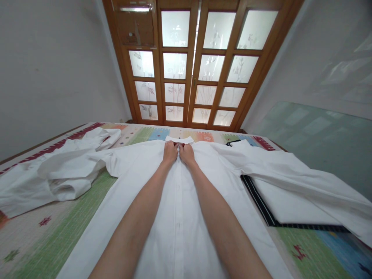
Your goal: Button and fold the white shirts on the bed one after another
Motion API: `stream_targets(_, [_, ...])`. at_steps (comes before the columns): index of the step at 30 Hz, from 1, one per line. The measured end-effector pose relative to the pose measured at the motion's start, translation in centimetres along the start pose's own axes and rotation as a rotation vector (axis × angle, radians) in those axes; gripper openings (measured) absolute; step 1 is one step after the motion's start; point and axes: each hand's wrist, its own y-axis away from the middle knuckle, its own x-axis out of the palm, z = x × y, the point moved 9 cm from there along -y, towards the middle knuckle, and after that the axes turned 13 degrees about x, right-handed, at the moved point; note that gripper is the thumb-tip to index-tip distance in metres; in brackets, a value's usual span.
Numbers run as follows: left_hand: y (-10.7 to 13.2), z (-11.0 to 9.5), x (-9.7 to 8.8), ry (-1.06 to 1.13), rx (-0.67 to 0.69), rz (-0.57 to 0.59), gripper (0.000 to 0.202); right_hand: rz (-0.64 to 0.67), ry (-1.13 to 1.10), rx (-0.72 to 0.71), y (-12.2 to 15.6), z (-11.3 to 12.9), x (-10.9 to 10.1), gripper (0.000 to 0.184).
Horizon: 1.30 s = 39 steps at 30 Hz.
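Observation:
A white button-up shirt (151, 217) lies spread front-up on a colourful patterned mat (72, 224), collar (179, 139) at the far end and sleeves out to both sides. Both my arms reach forward along its placket. My left hand (170, 151) and my right hand (187, 153) sit side by side just below the collar, fingers curled and pinching the shirt's front edges at the top button area. What the fingertips grip exactly is too small to make out.
A crumpled white garment (55, 174) lies on the mat at the left. At the right a folded white cloth (287, 207) rests on a dark striped piece (261, 207). Wooden frosted-glass doors (192, 66) stand beyond the mat; a glass pane (319, 139) leans at the right wall.

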Motion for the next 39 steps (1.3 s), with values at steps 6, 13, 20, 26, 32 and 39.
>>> stream_targets(6, [0.7, 0.0, -0.6, -0.114, -0.018, 0.042, 0.012, -0.120, -0.026, 0.110, 0.0, -1.5, -1.2, 0.012])
stream_targets(13, [0.8, -0.7, -0.7, -0.154, 0.047, 0.038, 0.013, -0.349, -0.087, 0.127, 1.4, -1.4, -4.4, 0.031])
stream_targets(20, [0.9, -2.7, -2.7, -0.259, 0.189, -0.113, 0.030, -0.138, 0.078, -0.014, 1.3, 0.6, -2.4, 0.028])
stream_targets(26, [0.8, -2.1, -0.6, -0.325, 0.180, 0.113, 0.017, -0.080, 0.223, -0.042, 1.7, 1.4, -1.5, 0.027])
stream_targets(32, [0.8, -1.3, -0.5, -0.257, 0.129, 0.130, 0.015, -0.009, 0.244, -0.052, 1.9, 1.4, -0.8, 0.030])
stream_targets(39, [0.7, 0.1, -1.3, -0.247, 0.040, 0.075, 0.030, -0.031, 0.122, 0.113, 1.0, -0.5, -1.1, 0.050])
